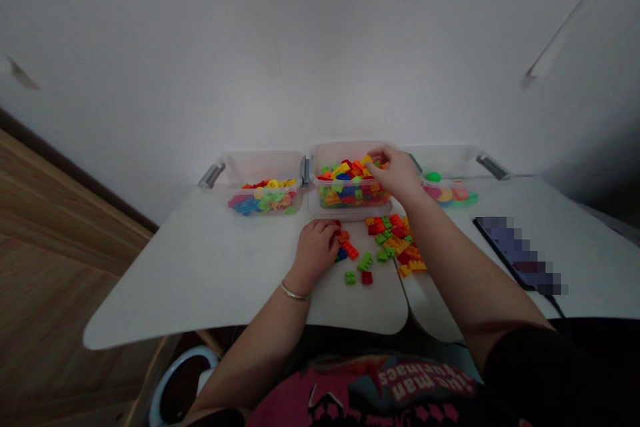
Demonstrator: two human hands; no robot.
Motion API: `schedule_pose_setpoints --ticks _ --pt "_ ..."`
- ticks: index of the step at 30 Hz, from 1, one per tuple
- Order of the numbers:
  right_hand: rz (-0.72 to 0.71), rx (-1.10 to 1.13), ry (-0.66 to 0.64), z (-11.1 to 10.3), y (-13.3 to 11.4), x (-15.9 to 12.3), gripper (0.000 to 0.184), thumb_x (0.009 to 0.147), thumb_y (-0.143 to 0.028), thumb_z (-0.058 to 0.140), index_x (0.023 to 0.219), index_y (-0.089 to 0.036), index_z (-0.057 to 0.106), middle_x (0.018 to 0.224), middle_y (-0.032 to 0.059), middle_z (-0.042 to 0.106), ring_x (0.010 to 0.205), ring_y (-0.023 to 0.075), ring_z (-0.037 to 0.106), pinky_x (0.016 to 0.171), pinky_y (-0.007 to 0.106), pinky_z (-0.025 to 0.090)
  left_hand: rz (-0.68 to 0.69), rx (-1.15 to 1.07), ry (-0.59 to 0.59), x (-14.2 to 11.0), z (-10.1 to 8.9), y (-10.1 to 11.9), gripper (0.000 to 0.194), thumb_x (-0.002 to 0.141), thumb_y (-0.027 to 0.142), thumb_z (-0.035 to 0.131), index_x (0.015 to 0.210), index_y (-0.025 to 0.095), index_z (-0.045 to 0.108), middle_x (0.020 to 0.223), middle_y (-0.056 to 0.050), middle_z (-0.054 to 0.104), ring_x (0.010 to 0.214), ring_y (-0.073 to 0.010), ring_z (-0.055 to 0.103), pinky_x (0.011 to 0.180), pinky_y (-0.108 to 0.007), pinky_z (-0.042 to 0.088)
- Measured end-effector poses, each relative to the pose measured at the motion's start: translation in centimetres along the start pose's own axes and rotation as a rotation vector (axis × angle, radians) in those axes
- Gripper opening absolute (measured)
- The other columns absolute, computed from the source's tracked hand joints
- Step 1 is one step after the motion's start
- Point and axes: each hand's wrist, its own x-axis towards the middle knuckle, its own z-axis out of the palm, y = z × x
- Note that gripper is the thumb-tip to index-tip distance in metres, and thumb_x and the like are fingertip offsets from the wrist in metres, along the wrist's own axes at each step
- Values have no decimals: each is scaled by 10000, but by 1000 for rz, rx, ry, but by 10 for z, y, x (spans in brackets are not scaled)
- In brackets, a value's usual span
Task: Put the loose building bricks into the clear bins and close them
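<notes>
My right hand (pixel 397 173) reaches over the middle clear plastic box (pixel 353 212), its thumb and fingers pinched on a yellow toy brick (pixel 367 160). Toy bricks of many colours fill that box. My left hand (pixel 316 247) rests on the table in front of it, fingers curled at a red toy brick (pixel 338 223). Beside its fingertips lie an orange brick (pixel 350 250) and a blue brick (pixel 342 254), the latter partly hidden by the hand. A pile of loose bricks (pixel 395 240) spreads to the right, partly covered by my right forearm.
A left clear box (pixel 265 167) holds small colourful pieces; a right clear box (pixel 450 157) holds round coloured pieces. A phone (pixel 517 253) with a cable lies at the right. The white table (pixel 210 273) has a seam near the loose bricks and stands against a wall.
</notes>
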Motion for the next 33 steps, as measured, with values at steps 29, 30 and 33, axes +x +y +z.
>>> schedule_pose_setpoints --ticks 29,30,33 --pt "-313 42 -34 -22 -13 -58 169 831 -281 579 929 -204 692 880 66 707 850 227 621 824 404 488 -11 -58 -8 1 1 -2 225 820 111 559 1001 181 672 1089 -75 673 1035 -223 591 962 -415 477" --pt "-326 53 -88 -24 -12 -67 158 829 -279 582 922 -212 691 877 58 707 850 223 623 817 397 491 -10 -61 -3 1 1 -2 222 821 110 558 998 181 672 1094 -77 671 1040 -223 591 963 -414 477" --pt "-341 37 -255 -23 -2 -89 124 808 -248 609 899 -227 689 880 40 710 877 222 624 842 400 485 -6 -66 2 1 1 -2 211 826 119 560 993 182 673 1098 -79 668 1042 -222 593 961 -415 478"
